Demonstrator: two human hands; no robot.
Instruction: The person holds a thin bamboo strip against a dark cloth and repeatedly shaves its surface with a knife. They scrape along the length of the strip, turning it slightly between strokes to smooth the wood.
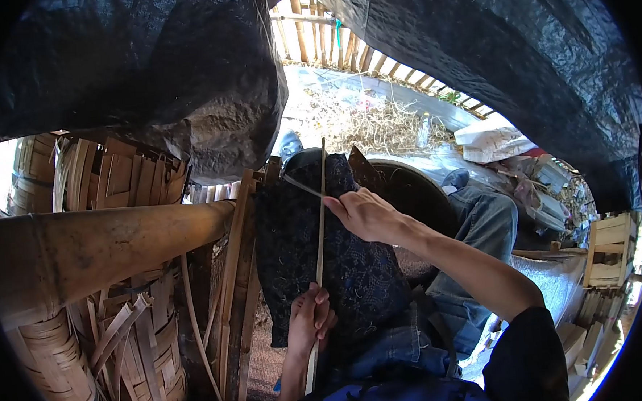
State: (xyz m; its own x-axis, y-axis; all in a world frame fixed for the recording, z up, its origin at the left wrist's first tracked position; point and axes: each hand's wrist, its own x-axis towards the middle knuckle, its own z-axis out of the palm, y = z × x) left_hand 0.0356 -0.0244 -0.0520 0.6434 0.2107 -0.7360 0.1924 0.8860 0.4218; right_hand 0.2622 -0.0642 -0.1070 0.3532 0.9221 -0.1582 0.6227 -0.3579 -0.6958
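A long, narrow bamboo strip (pixel 320 248) runs lengthwise over a dark patterned cloth (pixel 364 263) across my lap. My left hand (pixel 310 321) is closed round the strip's lower part, with its tail coming out below the fist toward my body. Farther up, my right hand (pixel 365 211) grips a knife, whose thin grey blade (pixel 302 186) points up and left and crosses the strip. The knife's handle is hidden inside my fingers. My right thumb lies close to the strip where the blade meets it.
A thick bamboo pole (pixel 120 247) juts in from the left, near woven baskets (pixel 61 366) holding bamboo pieces. Upright slats (pixel 236 314) stand left of my lap. Dark plastic sheeting (pixel 488 61) hangs overhead. Beyond lie straw-like shavings (pixel 375 121) and a clear bottle (pixel 424 130).
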